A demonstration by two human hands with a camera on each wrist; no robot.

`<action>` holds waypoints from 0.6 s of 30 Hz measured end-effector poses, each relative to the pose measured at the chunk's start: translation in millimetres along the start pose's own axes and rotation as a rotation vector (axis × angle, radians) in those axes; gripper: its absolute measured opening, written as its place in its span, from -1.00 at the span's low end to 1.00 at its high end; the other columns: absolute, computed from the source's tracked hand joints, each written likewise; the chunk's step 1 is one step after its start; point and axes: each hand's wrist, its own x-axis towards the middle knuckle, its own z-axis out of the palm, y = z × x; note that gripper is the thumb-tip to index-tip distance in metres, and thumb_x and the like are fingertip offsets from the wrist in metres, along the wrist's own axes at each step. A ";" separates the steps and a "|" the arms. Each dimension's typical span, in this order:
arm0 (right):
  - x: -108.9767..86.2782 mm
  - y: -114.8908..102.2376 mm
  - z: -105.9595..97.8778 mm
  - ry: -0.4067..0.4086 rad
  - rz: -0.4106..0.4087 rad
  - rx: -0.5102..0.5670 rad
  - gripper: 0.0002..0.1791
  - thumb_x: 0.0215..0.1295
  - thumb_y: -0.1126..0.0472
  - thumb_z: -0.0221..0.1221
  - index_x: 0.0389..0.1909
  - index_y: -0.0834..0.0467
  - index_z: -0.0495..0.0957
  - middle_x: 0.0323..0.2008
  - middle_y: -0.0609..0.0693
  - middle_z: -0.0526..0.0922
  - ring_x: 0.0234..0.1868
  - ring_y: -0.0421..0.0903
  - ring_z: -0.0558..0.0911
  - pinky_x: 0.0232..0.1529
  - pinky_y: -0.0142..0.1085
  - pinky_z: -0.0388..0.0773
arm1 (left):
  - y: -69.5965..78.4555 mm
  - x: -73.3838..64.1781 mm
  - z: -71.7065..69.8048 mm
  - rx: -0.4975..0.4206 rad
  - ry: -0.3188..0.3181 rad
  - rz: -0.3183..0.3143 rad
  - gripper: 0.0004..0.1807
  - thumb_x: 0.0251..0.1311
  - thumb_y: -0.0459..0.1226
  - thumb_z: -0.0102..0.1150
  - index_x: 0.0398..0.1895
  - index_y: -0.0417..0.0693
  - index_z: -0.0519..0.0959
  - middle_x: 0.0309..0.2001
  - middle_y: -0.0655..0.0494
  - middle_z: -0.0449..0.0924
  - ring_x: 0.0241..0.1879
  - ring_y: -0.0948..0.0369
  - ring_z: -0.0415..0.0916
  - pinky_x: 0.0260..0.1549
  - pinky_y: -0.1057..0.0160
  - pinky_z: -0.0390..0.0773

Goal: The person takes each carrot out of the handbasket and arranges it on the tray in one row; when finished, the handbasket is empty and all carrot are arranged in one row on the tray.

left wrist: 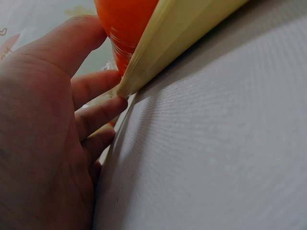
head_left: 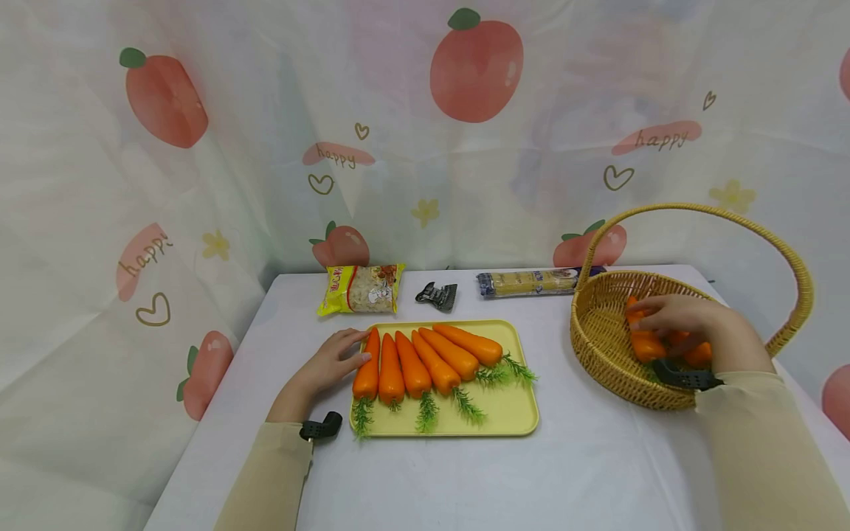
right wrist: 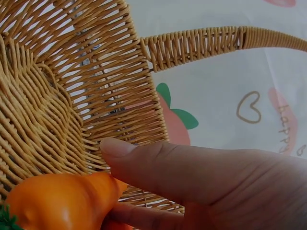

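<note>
Six or so, several orange carrots with green tops lie fanned out on a yellow tray. At the tray's left edge is my left hand, its thumb at the leftmost carrot and its relaxed fingers touching the tray's rim. My right hand reaches into a wicker basket on the right. There, thumb and finger pinch the narrow end of a carrot. More orange shows beneath that hand, partly hidden by it.
Behind the tray lie a yellow food packet, a small black packet and a long noodle packet. The basket's tall handle arches over the right hand. A printed cloth hangs behind the white table.
</note>
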 end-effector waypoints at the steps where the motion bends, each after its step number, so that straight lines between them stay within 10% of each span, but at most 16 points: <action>1: 0.5 0.5 0.4 -0.002 0.003 0.004 -0.16 0.44 -0.06 0.11 0.49 0.35 0.02 0.26 0.44 0.31 0.13 0.17 0.49 -0.03 -0.04 0.67 | -0.1 0.2 -0.1 0.001 0.001 0.007 -0.28 0.27 0.22 0.12 0.45 0.23 0.32 0.47 0.00 0.19 0.51 -0.05 0.03 0.46 -0.23 0.04; 18: 3.6 1.9 5.3 -0.027 -0.010 0.022 -0.09 0.35 -0.05 0.21 0.55 0.19 -0.02 0.37 0.45 0.07 -0.02 0.04 0.52 -0.10 -0.08 0.66 | -0.4 0.7 -0.8 -0.001 -0.003 0.008 -0.27 0.26 0.23 0.12 0.46 0.25 0.31 0.47 0.01 0.19 0.51 -0.05 0.05 0.46 -0.23 0.06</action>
